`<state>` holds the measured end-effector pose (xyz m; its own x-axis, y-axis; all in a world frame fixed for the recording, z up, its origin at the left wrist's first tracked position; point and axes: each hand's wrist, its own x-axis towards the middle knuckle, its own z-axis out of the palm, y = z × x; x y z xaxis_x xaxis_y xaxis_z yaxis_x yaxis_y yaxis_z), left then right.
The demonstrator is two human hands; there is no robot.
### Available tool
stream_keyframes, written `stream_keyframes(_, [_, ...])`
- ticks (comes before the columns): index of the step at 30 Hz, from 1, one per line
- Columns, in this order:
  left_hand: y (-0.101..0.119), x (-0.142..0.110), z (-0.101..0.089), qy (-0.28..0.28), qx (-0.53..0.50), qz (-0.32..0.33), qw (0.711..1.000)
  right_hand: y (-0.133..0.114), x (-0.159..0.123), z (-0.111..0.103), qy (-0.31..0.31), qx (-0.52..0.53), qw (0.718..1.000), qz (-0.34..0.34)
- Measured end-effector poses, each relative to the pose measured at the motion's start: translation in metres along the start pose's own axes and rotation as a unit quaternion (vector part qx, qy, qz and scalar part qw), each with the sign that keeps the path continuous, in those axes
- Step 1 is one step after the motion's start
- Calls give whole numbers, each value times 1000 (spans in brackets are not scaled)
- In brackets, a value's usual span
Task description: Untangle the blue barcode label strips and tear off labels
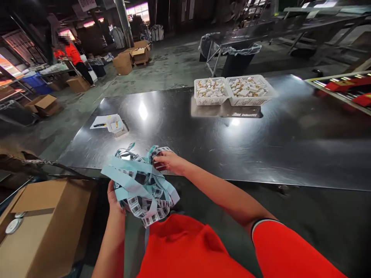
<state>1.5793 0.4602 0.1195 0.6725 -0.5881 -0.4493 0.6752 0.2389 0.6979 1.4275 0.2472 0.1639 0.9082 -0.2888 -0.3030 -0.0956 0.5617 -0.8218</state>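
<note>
A loose, tangled bundle of barcode label strips, pale blue on one face and white with black barcodes on the other, is held up between my hands at the table's near edge. My left hand wraps round the bundle's lower left side, its fingers partly hidden behind the strips. On the upper right, my right hand has its fingers curled on the same strips. Some strips hang down in loops in front of my red shirt.
Two white perforated baskets of small wrapped pieces stand on the metal table. A small white basket and paper with a pen lie at its left. An opened cardboard box is at my lower left. A person stands far left.
</note>
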Motion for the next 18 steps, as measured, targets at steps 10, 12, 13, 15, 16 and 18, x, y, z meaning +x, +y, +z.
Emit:
stream_keyframes(10, [27,-5,27,-39,-87,10,995,9,9,-5,9,-63,997,38])
stream_keyframes(12, [27,-3,31,-97,-117,4,988,13,7,-11,12,-88,994,56])
stream_keyframes(13, [27,-2,34,-112,-127,-1,986,15,6,-15,7,-95,994,62])
stream_keyframes(15, [26,-1,39,-107,-131,-32,985,19,2,-23,0,-105,992,72])
stream_keyframes(16, [25,-1,40,-89,-128,-52,986,21,-1,-27,2,-113,991,76])
stream_keyframes(18, [22,-2,42,-65,-121,-81,987,25,-5,-35,21,-130,988,77])
